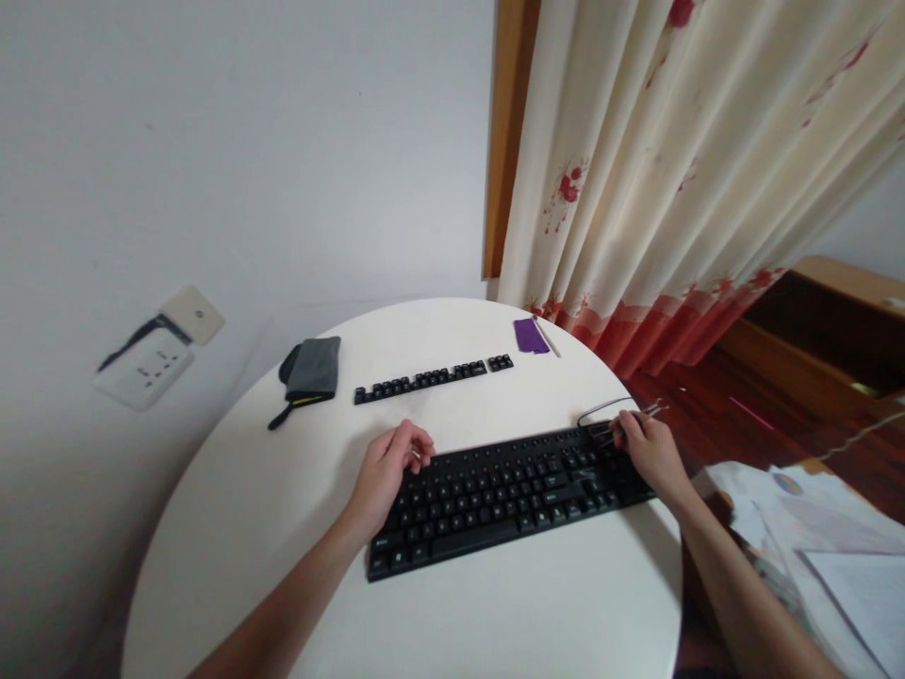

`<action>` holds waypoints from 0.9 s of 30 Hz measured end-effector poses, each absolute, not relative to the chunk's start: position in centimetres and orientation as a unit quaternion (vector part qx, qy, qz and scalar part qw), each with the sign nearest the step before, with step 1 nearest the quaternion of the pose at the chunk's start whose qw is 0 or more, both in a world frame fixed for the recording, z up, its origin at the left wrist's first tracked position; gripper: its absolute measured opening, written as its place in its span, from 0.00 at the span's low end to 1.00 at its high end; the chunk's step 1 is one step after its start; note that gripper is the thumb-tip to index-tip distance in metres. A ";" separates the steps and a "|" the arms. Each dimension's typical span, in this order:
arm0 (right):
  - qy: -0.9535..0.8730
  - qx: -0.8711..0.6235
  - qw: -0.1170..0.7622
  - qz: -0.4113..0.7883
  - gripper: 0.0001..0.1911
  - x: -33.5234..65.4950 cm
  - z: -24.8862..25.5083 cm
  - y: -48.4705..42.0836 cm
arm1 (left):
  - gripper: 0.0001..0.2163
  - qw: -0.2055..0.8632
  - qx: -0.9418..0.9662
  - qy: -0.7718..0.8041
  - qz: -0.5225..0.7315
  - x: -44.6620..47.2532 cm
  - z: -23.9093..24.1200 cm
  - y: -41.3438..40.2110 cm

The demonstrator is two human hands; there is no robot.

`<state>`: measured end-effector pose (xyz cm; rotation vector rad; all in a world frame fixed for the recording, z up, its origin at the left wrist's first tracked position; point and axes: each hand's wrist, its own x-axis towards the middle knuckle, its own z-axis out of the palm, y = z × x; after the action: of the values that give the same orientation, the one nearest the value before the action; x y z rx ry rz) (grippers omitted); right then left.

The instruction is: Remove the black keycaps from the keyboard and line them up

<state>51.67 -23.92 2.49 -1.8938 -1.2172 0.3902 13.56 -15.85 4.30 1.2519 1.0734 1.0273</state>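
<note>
A black keyboard (487,500) lies at a slant on the white round table. Its top row shows bare switch mounts without caps. My left hand (400,457) is at the keyboard's upper left corner, fingers curled in; what they hold, if anything, is hidden. Over the keyboard's upper right end, my right hand (640,441) grips a wire keycap puller (656,408), whose thin metal prongs stick out on both sides of the fingers. Behind the keyboard, loose black keycaps (431,379) stand lined up in a row, with a small gap near the right end.
The table (233,566) has a curved edge near the wall. On it lie a dark grey pouch (315,368), a purple cloth (530,336) and a thin stick (548,339). A cable (600,407) leaves the keyboard's back. Papers (834,538) lie at the right, below a curtain (636,189).
</note>
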 end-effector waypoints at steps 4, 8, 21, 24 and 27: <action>-0.465 -0.751 0.447 0.144 0.22 51.0 3.7 -23.8 | 0.21 0.565 0.531 0.452 0.442 13.7 4.6 -16.0; -0.484 -0.702 0.487 0.186 0.21 47.5 5.4 -23.2 | 0.17 0.587 0.515 0.433 0.451 13.6 5.1 -16.0; -0.617 -0.494 0.494 0.363 0.13 33.2 7.7 -20.5 | 0.17 0.700 0.502 0.310 0.403 13.5 4.6 -17.1; -0.604 -0.483 0.506 0.382 0.12 32.3 6.8 -20.6 | 0.16 0.732 0.459 0.306 0.399 13.4 4.4 -17.1; -0.592 -0.485 0.514 0.388 0.12 32.0 6.0 -20.8 | 0.14 0.763 0.430 0.301 0.378 13.3 4.3 -17.0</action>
<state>31.98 -20.81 6.02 -1.1653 -1.4228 0.9336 13.33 -16.96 4.27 0.9348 0.6541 0.8230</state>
